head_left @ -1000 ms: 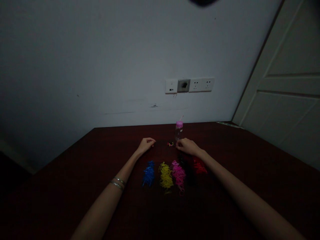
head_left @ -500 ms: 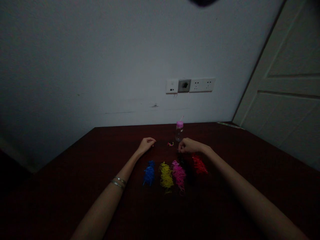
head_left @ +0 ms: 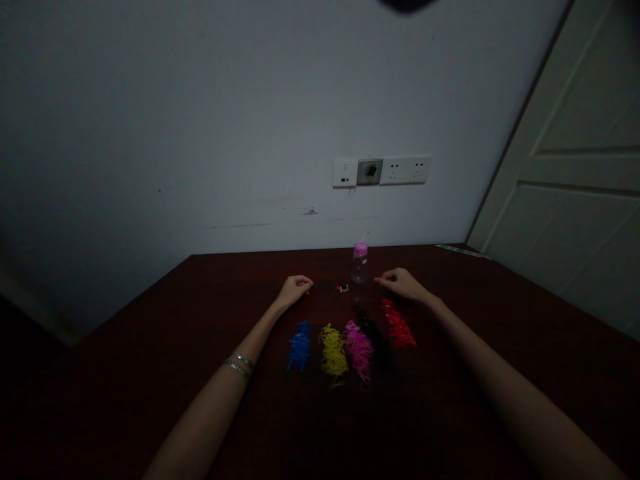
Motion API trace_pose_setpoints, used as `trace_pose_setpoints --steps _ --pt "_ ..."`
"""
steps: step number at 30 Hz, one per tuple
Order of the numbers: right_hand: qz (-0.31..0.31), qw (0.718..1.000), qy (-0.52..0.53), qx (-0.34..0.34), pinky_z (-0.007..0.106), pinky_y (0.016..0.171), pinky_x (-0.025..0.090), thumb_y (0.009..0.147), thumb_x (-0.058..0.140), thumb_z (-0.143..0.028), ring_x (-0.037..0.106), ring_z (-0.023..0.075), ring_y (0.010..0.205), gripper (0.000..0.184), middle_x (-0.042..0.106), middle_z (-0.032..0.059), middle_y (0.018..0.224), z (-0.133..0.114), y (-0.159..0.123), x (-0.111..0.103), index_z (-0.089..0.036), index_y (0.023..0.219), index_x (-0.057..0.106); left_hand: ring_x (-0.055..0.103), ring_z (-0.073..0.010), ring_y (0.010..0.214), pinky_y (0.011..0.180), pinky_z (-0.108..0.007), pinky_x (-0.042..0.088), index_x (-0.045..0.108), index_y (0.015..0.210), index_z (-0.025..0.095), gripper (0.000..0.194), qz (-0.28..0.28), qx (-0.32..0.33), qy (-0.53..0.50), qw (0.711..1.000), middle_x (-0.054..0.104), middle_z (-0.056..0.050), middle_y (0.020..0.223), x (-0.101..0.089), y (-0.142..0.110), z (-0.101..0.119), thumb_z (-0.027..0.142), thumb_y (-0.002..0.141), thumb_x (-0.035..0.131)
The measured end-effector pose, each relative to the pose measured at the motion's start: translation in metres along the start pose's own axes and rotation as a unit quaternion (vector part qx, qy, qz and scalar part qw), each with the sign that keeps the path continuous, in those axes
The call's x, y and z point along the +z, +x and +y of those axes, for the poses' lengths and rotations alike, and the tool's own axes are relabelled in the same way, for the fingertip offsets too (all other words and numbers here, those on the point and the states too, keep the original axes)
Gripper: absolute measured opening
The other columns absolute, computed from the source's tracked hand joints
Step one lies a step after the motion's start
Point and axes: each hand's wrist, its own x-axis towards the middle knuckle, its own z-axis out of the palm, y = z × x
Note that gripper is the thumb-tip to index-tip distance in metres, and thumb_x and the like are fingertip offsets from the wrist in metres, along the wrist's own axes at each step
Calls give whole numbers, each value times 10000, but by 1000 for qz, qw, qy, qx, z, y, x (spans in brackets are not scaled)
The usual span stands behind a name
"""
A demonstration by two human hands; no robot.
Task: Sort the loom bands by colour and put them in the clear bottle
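Note:
My left hand (head_left: 296,289) rests on the table left of a small multicoloured cluster (head_left: 343,288), its fingers curled closed; what they hold, if anything, is hidden. On the other side, my right hand (head_left: 401,282) has its fingertips pinched together, pointing left, just right of a clear bottle (head_left: 359,270) with a pink lid and a straw. Anything in that pinch is too small to make out. Nearer to me lie piles of thin stringy pieces, resembling rubber bands: blue (head_left: 299,347), yellow (head_left: 333,353), pink (head_left: 359,350), black (head_left: 379,340) and red (head_left: 398,325).
The dark reddish table (head_left: 225,273) meets a pale wall (head_left: 250,133) at its back edge. Sockets (head_left: 405,171) are set in the wall above the bottle. A flat strip (head_left: 463,251) lies at the back right, close to a panelled door (head_left: 575,200).
My right hand has moved right and slightly away from me, off the black pile and the bottle's front. The black and red piles now show more fully. My left hand stays put.

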Motion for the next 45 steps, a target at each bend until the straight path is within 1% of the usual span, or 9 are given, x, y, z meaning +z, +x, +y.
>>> trace_pose_setpoints --steps 3,7,11,16,23,30,40,42,45 --pt "51 998 -8 23 227 491 293 738 419 -557 408 111 512 486 493 -1 520 20 -5 3 -129 567 573 469 -76 460 492 -181 358 637 761 83 199 -4 -2 10 1000 540 12 496 1 0 1 252 688 560" --pt "84 996 -28 30 231 513 309 760 396 -538 441 123 527 481 523 8 537 34 -9 4 -136 569 579 520 -100 517 527 -195 390 649 762 77 217 -14 9 46 999 586 -20 546 2 -3 5 252 685 547" --pt "91 995 -25 23 229 523 320 772 381 -532 476 134 542 479 548 13 545 36 -10 6 -143 575 578 573 -132 638 601 -210 420 672 781 90 230 -18 42 126 991 650 -56 680 5 -6 10 246 683 533" --pt "99 994 -46 23 228 497 306 764 376 -551 467 133 524 487 528 9 522 35 -9 8 -153 543 549 585 -146 702 631 -216 429 685 847 143 260 -36 64 232 970 664 -44 778 16 -8 19 294 683 551" --pt "102 993 -60 27 229 514 317 770 381 -518 489 137 542 447 547 12 553 31 -10 7 -160 569 557 587 -145 764 687 -216 433 671 888 183 247 -44 74 291 953 656 -31 849 37 -9 37 288 688 573" --pt "104 992 -67 25 229 502 301 766 386 -497 489 135 537 433 543 13 539 31 -10 8 -157 568 567 583 -160 809 673 -213 425 669 899 208 226 -34 66 324 943 649 -37 893 49 -10 49 311 728 561" --pt "113 991 -62 24 232 499 294 753 400 -476 469 133 527 415 548 22 542 27 -11 8 -154 569 587 582 -182 770 663 -233 407 687 806 171 173 -16 74 286 955 659 -74 856 53 -5 45 253 719 562" --pt "114 991 -64 22 230 500 293 754 400 -474 468 131 528 414 549 23 546 28 -11 8 -153 572 588 582 -186 788 670 -235 406 686 803 176 171 -2 78 290 954 660 -73 868 51 -4 44 237 722 548" --pt "110 991 -70 24 229 509 298 757 396 -474 469 128 529 413 544 20 544 29 -10 9 -154 574 582 583 -194 807 676 -246 408 684 805 192 182 49 54 295 953 663 -69 867 47 -1 49 237 734 522"
